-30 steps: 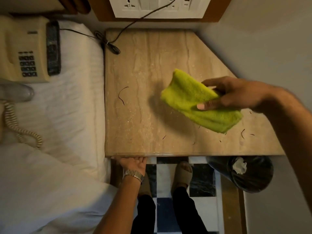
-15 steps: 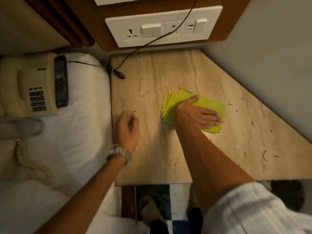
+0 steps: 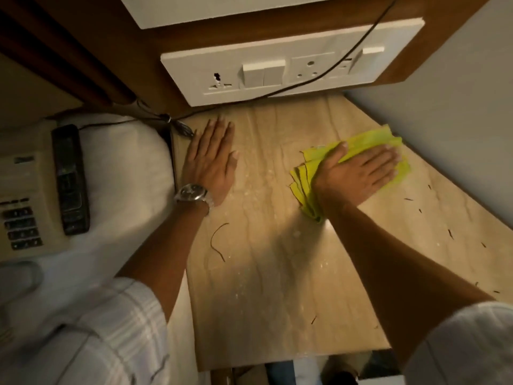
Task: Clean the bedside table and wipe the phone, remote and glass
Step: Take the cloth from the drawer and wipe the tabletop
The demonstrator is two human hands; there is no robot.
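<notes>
The beige marble bedside table (image 3: 263,273) is strewn with white dust and dark thread-like bits (image 3: 218,241). My right hand (image 3: 355,176) presses flat on a folded yellow cloth (image 3: 366,141) at the table's far right, near the wall. My left hand (image 3: 211,159), with a wristwatch, lies flat and empty on the table's far left corner. On the white bedding at the left sit a cream phone (image 3: 25,190) and, beside it, a black remote (image 3: 70,179). No glass is in view.
A white socket and switch panel (image 3: 277,70) hangs right behind the table, with a black cable (image 3: 177,123) running down past the left corner. A grey wall (image 3: 444,120) borders the table's angled right side. The phone's handset (image 3: 19,276) lies off the hook on the bed.
My right hand has pushed the cloth from the table's middle to the far right. My left hand came up from the front edge, opened, and now rests flat at the far left corner.
</notes>
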